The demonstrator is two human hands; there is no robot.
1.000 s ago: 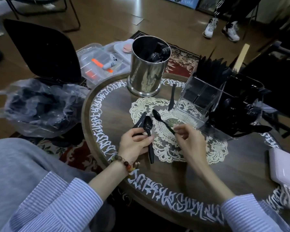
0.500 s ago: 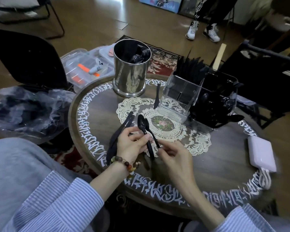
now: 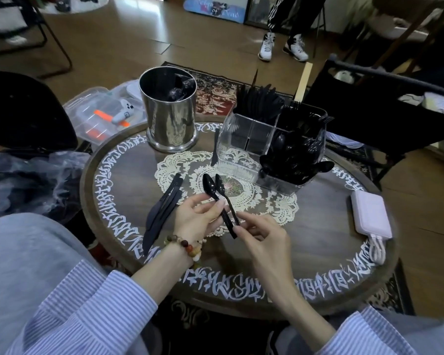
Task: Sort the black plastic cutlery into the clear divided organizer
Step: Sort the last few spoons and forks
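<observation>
Two black plastic spoons stand side by side over the lace doily (image 3: pixel 180 162). My left hand (image 3: pixel 198 219) pinches the handle of the left spoon (image 3: pixel 209 183). The right spoon (image 3: pixel 220 184) is pinched at its handle end by my right hand (image 3: pixel 259 235). Black knives (image 3: pixel 162 211) run slantwise behind my left hand; whether it holds them I cannot tell. The clear divided organizer (image 3: pixel 241 142) stands at the back right, with knives, forks and spoons upright in three sections. One loose black knife (image 3: pixel 215 149) lies beside its left wall.
A steel canister (image 3: pixel 169 119) with wrapped cutlery stands at the back left of the round table (image 3: pixel 128 180). A pink power bank (image 3: pixel 371 213) with its cable lies at the right. Off the table's left side are a plastic box (image 3: pixel 100 116) and a crumpled bag (image 3: pixel 31 180).
My right hand has brought its spoon in toward my left hand, so both spoons now lie parallel. More of the knives shows behind my left hand. The view has shifted.
</observation>
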